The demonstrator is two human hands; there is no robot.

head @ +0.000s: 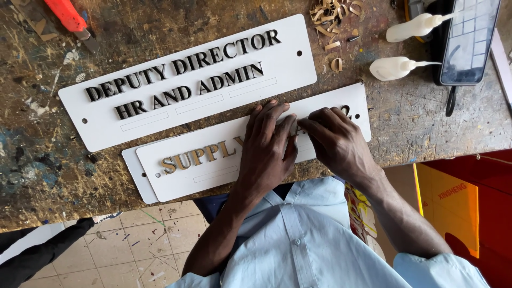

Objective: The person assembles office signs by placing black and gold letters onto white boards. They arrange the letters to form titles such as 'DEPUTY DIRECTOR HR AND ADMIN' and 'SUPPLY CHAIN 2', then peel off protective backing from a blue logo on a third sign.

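Seating raised letters on the near white plaque (181, 178) is the work observed. The plaque lies at the near edge of the workbench (426, 122), stacked on a second white plaque (132, 172) that shows at its left end.

Left hand (266, 146): fingers nearly straight, close together and laid flat on the plaque face just right of the row of gold letters (197, 156). It grips nothing and only bears down.

Right hand (337, 140): fingers bent and drawn together, tips down on the plaque beside the left fingertips. Whether a small piece is pinched under them cannot be told, as the tips cover the spot.

Judgement: the step is best done with the flat hand pinning the plaque so it cannot slide on the one beneath. Each piece should be kept level with the gold row and pressed evenly, not rocked.

A far plaque with dark letters (277, 64) lies clear of both hands. Two white squeeze bottles (397, 68) and a phone (469, 42) lie far right, with curled shavings (330, 13) to their left. A red-handled knife (66, 16) lies far left.
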